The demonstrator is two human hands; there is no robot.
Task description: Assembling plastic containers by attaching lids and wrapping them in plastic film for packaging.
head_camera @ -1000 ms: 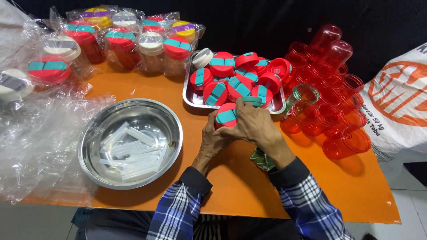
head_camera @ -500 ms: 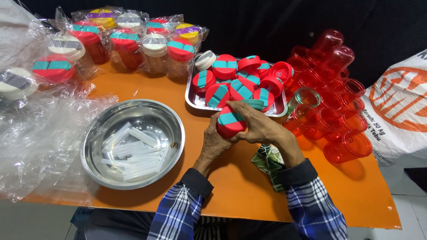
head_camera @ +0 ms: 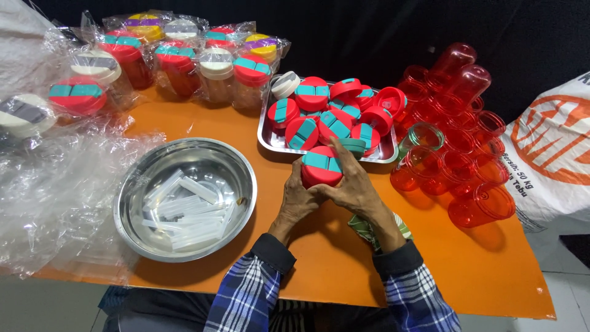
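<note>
We take the steel tray (head_camera: 268, 142) as our landmark; it sits on the orange table (head_camera: 203, 123) and is heaped with red lids (head_camera: 312, 93) bearing teal flaps. Left of the tray and nearer to us stands a round steel bowl (head_camera: 138, 184) holding clear plastic strips (head_camera: 184, 209). Behind and to the left of the tray we see wrapped jars (head_camera: 184, 67), and crumpled clear plastic wrap (head_camera: 49, 197) spreads far to its left. Right of the tray lie empty red transparent cups (head_camera: 467, 166), stacked on their sides, with a white printed sack (head_camera: 547, 154) beyond them.

Just at the tray's near edge, one red lid with teal flaps (head_camera: 321, 166) is held between both hands, a little above the table. Our left hand (head_camera: 298, 200) grips its lower left side with fingers curled. Our right hand (head_camera: 356, 184) wraps the right side, one finger stretched up over the top toward the tray. Both wrists rest low, plaid sleeves (head_camera: 246, 295) angled inward. A green patterned cloth (head_camera: 364, 226) peeks from under the right wrist.
</note>
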